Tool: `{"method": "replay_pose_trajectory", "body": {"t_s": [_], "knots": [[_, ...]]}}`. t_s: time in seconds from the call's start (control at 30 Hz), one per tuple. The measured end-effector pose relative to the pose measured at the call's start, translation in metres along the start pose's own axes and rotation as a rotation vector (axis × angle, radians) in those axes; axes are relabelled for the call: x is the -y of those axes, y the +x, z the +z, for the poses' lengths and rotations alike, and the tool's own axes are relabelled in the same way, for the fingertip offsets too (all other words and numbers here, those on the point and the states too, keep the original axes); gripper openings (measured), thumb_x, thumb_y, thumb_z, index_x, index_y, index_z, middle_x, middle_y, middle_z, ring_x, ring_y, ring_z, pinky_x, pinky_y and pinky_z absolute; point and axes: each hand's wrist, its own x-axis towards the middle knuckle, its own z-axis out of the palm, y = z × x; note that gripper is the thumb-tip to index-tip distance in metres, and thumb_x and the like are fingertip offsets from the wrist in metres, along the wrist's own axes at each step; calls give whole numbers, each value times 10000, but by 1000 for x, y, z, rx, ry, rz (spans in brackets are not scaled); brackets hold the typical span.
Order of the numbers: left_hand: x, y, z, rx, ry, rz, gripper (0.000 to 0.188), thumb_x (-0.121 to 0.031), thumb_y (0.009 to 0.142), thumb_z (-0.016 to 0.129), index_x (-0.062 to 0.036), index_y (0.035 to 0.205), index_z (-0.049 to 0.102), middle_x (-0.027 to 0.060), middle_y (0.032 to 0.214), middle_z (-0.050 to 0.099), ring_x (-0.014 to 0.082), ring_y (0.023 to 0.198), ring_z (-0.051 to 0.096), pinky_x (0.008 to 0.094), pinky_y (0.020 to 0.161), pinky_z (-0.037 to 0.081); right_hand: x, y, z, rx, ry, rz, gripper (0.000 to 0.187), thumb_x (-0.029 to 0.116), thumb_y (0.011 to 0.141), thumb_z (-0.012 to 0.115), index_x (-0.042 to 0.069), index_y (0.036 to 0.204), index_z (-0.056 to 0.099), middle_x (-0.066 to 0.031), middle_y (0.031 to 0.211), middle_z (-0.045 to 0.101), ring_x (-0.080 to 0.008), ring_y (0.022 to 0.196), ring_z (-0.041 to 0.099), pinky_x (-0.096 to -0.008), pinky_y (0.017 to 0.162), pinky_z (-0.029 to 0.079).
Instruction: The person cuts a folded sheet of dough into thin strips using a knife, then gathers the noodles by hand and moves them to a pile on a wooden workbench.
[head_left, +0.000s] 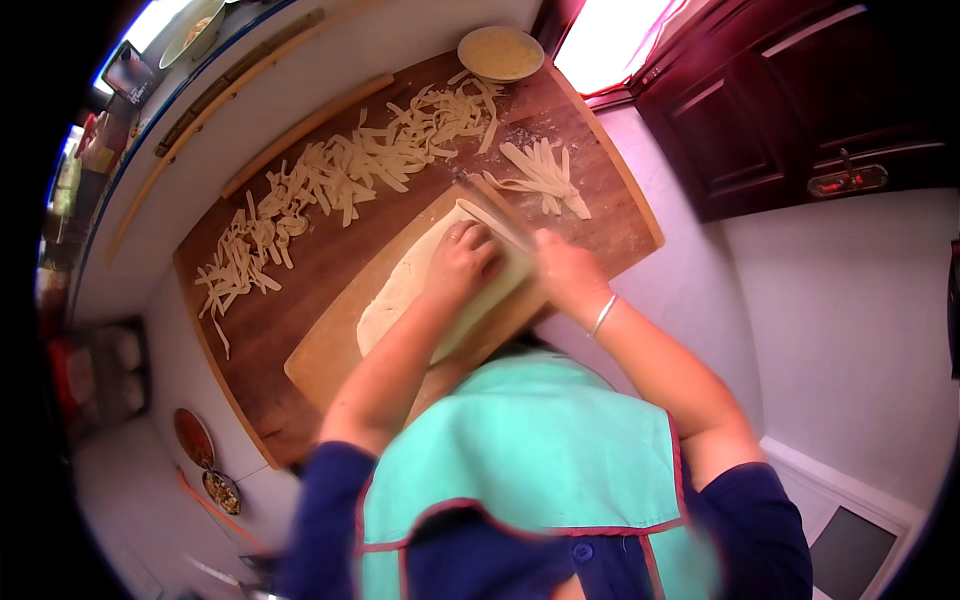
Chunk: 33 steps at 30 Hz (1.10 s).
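Note:
A folded sheet of pale dough [393, 302] lies slantwise on a light wooden cutting board [318, 352]. My left hand [466, 264] presses down on its far right part, fingers bent close to the cut end. In my right hand [568, 270], closed round the handle, is a kitchen knife [497, 208], its blade blurred along that end of the dough. Just beyond the blade a small fan of cut noodles [545, 178] rests on the brown table [300, 315]. A long heap of loose noodles [370, 165] stretches across the table's far side.
A bowl of pale yellow flour or meal [500, 53] stands at the far corner. Along the wall edge lies a long rolling pin [305, 135]. A dark red door [780, 110] is at the right. Flour dusts the table near the cut noodles.

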Motion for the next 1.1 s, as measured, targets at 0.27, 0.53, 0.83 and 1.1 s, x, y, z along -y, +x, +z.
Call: {"method": "replay_pose_trajectory", "body": {"t_s": [0.27, 0.53, 0.83, 1.1], "knots": [[-3, 1, 0, -24, -3, -9, 214, -157, 709, 720, -96, 910, 679, 89, 1047, 614, 291, 1032, 556, 391, 891, 481, 15, 3, -17, 234, 177, 111, 170, 149, 927, 382, 12, 1004, 445, -259, 860, 619, -442, 818, 610, -507, 715, 492], [-2, 2, -2, -6, -11, 3, 194, -158, 713, 721, -95, 890, 674, 93, 1022, 610, 297, 1015, 559, 395, 881, 482, -6, 13, 7, -61, 17, -26, 141, 99, 899, 406, 7, 998, 445, -254, 854, 625, -438, 817, 614, -512, 695, 492], [-2, 0, -4, -19, -22, -16, 213, -155, 712, 723, -89, 908, 676, 101, 1044, 613, 303, 1039, 555, 398, 893, 477, 6, 3, -3, 107, -52, -80, 121, 69, 875, 431, 6, 975, 456, -254, 859, 622, -443, 784, 618, -517, 677, 491], [-5, 7, 0, -17, -63, 0, 169, -138, 718, 716, -99, 876, 672, 86, 1003, 606, 288, 1008, 565, 394, 870, 483, -55, 44, 16, -182, -157, -214, 151, 94, 874, 473, 27, 1004, 436, -233, 921, 615, -447, 797, 599, -516, 688, 490]]}}
